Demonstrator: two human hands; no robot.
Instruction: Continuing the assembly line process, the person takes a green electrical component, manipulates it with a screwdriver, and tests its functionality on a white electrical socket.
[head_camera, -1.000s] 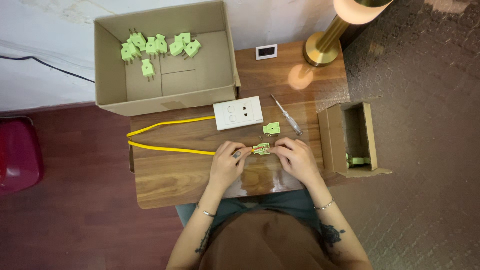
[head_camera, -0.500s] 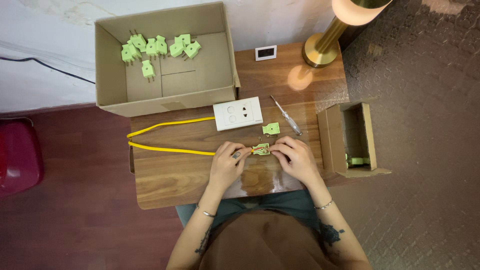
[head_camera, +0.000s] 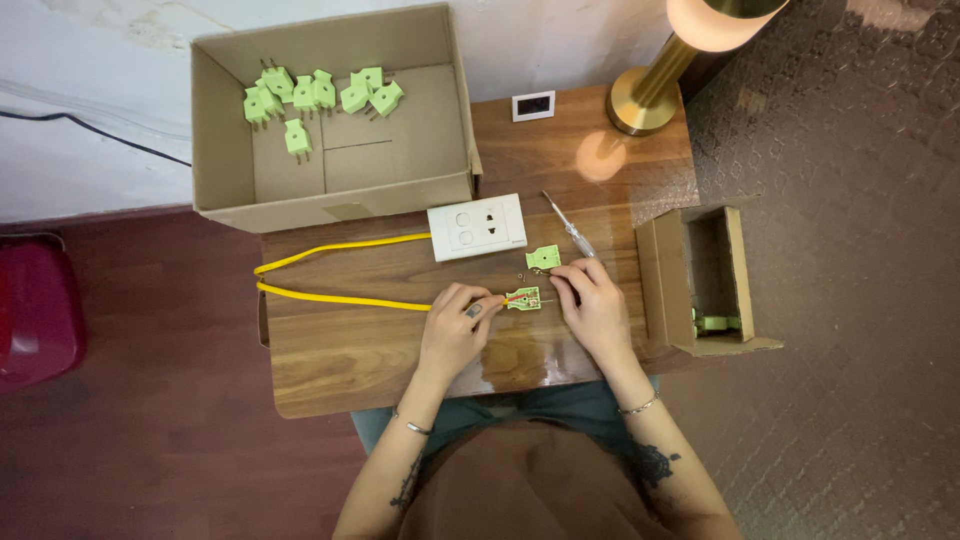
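Observation:
On a small wooden table (head_camera: 340, 350) my left hand (head_camera: 457, 327) pinches the end of a yellow cable (head_camera: 330, 297) where it enters an open light-green plug half (head_camera: 523, 297). My right hand (head_camera: 591, 303) rests just right of that plug half, fingertips at its edge. The plug's other green half (head_camera: 543, 258) lies on the table a little farther away. Beside it lies a screwdriver (head_camera: 567, 226). The cable loops left and runs back to a white socket plate (head_camera: 477, 227).
A large cardboard box (head_camera: 225, 165) at the far left holds several green plugs (head_camera: 310, 92). A small open cardboard box (head_camera: 662, 282) stands at the table's right edge with a green part inside. A brass lamp base (head_camera: 640, 100) and a small white display (head_camera: 533, 105) sit at the back.
My right hand has shifted slightly up and toward the loose green half; the left hand keeps its pinch on the cable end. The plug half stays in place.

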